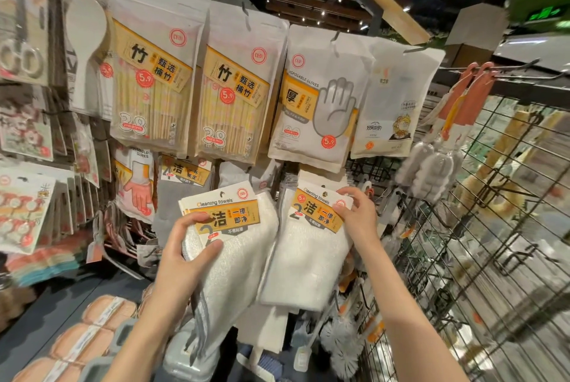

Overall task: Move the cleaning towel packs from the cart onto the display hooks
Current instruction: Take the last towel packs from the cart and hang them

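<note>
My left hand [185,253] grips a stack of white cleaning towel packs [234,252] by its left edge, thumb across the front below the yellow label card. To its right another white cleaning towel pack [308,261] hangs in front of the display, and my right hand [357,215] pinches the right side of its label card. The hook that carries this pack is hidden behind the card. Behind them, further towel packs [185,172] hang on the lower row of hooks.
Above hang bamboo chopstick packs [154,73], disposable glove packs [317,98] and other bags. A black wire grid panel [493,227] with bottle brushes [431,172] stands on the right. Sponges [92,335] lie at lower left, brushes [342,347] below the towels.
</note>
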Demonstrator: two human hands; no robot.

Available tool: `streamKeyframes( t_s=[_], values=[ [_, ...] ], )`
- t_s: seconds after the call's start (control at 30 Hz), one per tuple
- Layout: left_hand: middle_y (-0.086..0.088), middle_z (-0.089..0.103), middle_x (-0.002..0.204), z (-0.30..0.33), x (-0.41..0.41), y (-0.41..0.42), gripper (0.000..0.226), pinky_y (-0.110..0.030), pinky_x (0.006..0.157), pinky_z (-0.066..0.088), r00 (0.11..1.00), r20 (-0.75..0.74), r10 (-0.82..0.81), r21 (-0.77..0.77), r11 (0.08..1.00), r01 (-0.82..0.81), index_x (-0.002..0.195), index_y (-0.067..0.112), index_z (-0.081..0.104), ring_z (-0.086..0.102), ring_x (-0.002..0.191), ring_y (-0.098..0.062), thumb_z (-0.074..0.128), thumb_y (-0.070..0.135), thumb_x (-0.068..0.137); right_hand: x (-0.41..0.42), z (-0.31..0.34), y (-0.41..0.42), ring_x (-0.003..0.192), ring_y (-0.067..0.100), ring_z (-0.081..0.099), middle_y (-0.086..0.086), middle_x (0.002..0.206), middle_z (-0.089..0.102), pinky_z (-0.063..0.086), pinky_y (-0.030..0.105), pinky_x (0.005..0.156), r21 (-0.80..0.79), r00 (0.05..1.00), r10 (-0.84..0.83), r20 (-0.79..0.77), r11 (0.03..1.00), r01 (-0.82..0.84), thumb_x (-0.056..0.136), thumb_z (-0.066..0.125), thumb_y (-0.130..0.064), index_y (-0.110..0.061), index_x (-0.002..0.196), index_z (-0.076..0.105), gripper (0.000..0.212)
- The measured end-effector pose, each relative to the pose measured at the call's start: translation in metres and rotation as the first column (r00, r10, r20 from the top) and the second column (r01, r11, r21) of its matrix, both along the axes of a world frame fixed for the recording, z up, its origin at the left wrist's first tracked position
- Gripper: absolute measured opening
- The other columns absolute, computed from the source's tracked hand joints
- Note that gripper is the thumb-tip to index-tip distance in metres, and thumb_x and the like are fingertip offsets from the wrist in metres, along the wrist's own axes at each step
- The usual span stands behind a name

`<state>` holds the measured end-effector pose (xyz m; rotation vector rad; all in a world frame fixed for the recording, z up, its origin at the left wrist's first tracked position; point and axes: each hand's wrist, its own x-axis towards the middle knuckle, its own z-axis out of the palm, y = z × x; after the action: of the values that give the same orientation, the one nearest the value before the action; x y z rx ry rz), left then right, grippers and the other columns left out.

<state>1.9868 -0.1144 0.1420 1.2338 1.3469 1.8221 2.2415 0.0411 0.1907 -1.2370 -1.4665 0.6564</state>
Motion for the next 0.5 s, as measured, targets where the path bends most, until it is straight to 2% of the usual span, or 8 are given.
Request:
streamKeyframes(
  t_s=[0.07, 0.13, 0.23, 0.27, 0.33, 0.43, 0.5],
  values=[
    [0.018, 0.059, 0.117, 0.000, -0.002, 0.000, 0.040, -0.010, 0.085, 0.038, 1.000, 0.026, 0.003, 0.003, 1.000, -0.003, 0.106, 0.029, 0.058, 0.053, 0.105, 0.013, 0.069, 0.000, 0.081, 0.001, -0.001, 0.004, 0.086, 0.011, 0.058, -0.001, 0.099, 0.060, 0.047, 0.011, 0.066, 0.031, 1.000, -0.017, -0.008, 0.999, 0.017, 0.081, 0.061, 0.010, -0.012, 0.093, 0.062, 0.025],
    [0.016, 0.058, 0.118, 0.002, -0.002, 0.000, 0.039, -0.003, 0.080, 0.038, 0.999, 0.040, 0.005, 0.011, 1.000, -0.006, 0.107, 0.025, 0.057, 0.053, 0.100, 0.017, 0.067, -0.002, 0.081, 0.001, -0.003, 0.009, 0.084, 0.006, 0.056, 0.001, 0.103, 0.061, 0.045, 0.007, 0.065, 0.033, 0.999, -0.037, -0.001, 0.999, 0.037, 0.082, 0.060, 0.007, -0.012, 0.095, 0.063, 0.023],
    [0.013, 0.058, 0.118, 0.001, 0.001, 0.003, 0.038, 0.002, 0.076, 0.037, 0.999, 0.038, 0.010, 0.013, 1.000, -0.011, 0.109, 0.020, 0.057, 0.053, 0.096, 0.018, 0.066, -0.005, 0.081, 0.001, -0.007, 0.017, 0.100, 0.015, 0.059, 0.000, 0.112, 0.062, 0.052, 0.026, 0.081, 0.023, 0.998, -0.064, -0.007, 0.998, 0.064, 0.085, 0.060, 0.002, -0.018, 0.096, 0.064, 0.023],
    [0.012, 0.058, 0.118, 0.001, 0.001, 0.003, 0.038, 0.002, 0.075, 0.037, 0.999, 0.036, 0.007, 0.011, 1.000, -0.007, 0.109, 0.019, 0.057, 0.054, 0.096, 0.018, 0.067, -0.005, 0.081, 0.000, -0.009, 0.020, 0.102, 0.017, 0.059, 0.000, 0.113, 0.062, 0.052, 0.024, 0.080, 0.018, 0.998, -0.063, -0.015, 0.998, 0.063, 0.085, 0.060, 0.002, -0.018, 0.096, 0.064, 0.023],
    [0.012, 0.059, 0.118, 0.000, 0.001, 0.004, 0.039, 0.002, 0.074, 0.037, 1.000, 0.028, 0.003, 0.006, 1.000, -0.003, 0.109, 0.019, 0.057, 0.054, 0.094, 0.018, 0.067, -0.004, 0.081, -0.001, -0.013, 0.025, 0.101, 0.017, 0.059, -0.001, 0.112, 0.062, 0.051, 0.018, 0.074, 0.009, 0.997, -0.081, -0.013, 0.997, 0.081, 0.085, 0.061, 0.001, -0.019, 0.097, 0.063, 0.023],
    [0.017, 0.059, 0.115, 0.000, 0.002, 0.004, 0.038, 0.002, 0.074, 0.037, 1.000, 0.017, 0.000, -0.001, 1.000, 0.000, 0.107, 0.023, 0.057, 0.054, 0.094, 0.018, 0.068, -0.003, 0.081, -0.003, -0.017, 0.034, 0.097, 0.018, 0.058, -0.004, 0.103, 0.062, 0.050, 0.036, 0.083, 0.017, 0.986, -0.155, 0.055, 0.988, 0.155, 0.083, 0.066, -0.008, -0.024, 0.096, 0.061, 0.021],
    [0.021, 0.060, 0.112, 0.000, 0.001, 0.004, 0.040, -0.001, 0.077, 0.038, 1.000, 0.011, -0.007, -0.004, 1.000, 0.007, 0.106, 0.027, 0.058, 0.054, 0.096, 0.017, 0.068, -0.002, 0.080, -0.005, -0.018, 0.038, 0.091, 0.017, 0.055, -0.007, 0.096, 0.059, 0.048, 0.041, 0.082, 0.008, 0.974, -0.201, 0.102, 0.980, 0.201, 0.082, 0.069, -0.016, -0.026, 0.095, 0.057, 0.021]
  ],
)
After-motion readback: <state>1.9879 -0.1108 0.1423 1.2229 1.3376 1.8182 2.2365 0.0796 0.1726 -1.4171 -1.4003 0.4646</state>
